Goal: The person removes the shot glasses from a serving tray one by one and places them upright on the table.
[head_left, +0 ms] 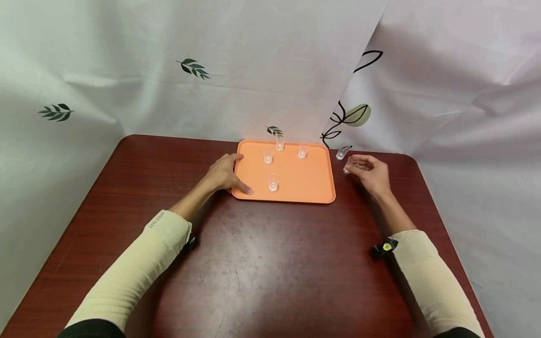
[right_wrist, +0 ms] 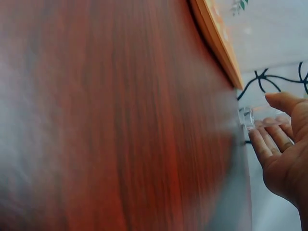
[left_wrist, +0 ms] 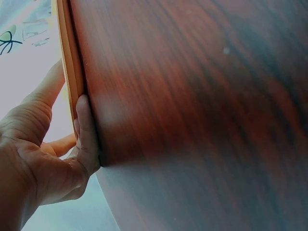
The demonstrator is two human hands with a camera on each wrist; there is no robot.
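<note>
An orange tray (head_left: 304,180) lies at the table's far side with several small clear plastic cups on it, one cup (head_left: 273,183) standing nearest the front. My left hand (head_left: 224,173) grips the tray's left end, thumb over the near corner; the left wrist view shows its fingers along the rim (left_wrist: 72,62). Just right of the tray, my right hand (head_left: 373,174) holds a clear cup (head_left: 347,167) between thumb and fingers, its base close to the table. The right wrist view shows that cup (right_wrist: 248,118) too. Another clear cup (head_left: 341,153) is beyond it at the table's back edge.
The dark reddish wood table (head_left: 270,263) extends toward me. A white curtain (head_left: 253,70) with leaf prints hangs right behind its back edge. More curtain (head_left: 486,141) hangs along the right side.
</note>
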